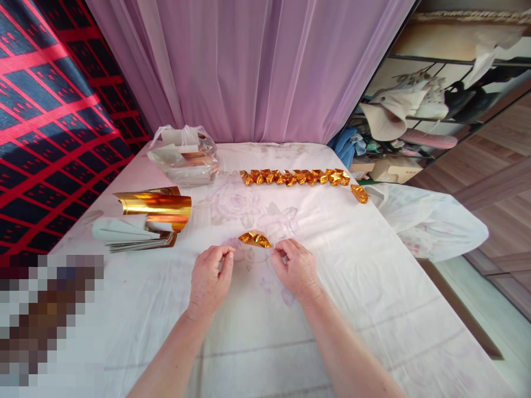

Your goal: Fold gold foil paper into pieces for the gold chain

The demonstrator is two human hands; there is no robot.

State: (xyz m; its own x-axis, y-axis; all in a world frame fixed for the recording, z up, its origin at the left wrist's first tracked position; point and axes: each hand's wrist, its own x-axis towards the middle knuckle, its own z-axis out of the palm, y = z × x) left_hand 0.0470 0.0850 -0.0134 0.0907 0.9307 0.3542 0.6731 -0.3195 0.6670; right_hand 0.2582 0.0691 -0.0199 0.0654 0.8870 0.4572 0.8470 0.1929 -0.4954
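A folded gold foil paper ingot (255,239) lies on the floral cloth between my hands, its ends pointed and its middle creased. My right hand (295,268) is closed in a pinch at the piece's right tip, and the fingertips meet that end. On the other side, my left hand (213,276) is curled with thumb and forefinger near each other, just short of the left tip. Nothing shows in the left fingers. Farther back, a row of finished gold foil ingots (294,177) runs sideways, with one separate ingot (359,193) at its right end.
Gold foil sheets (157,204) and a stack of folded white-backed sheets (133,229) lie on the left. Behind them is a clear plastic bag (182,157) of paper. A purple curtain (244,66) hangs at the back. A shoe rack (418,110) stands right of the table.
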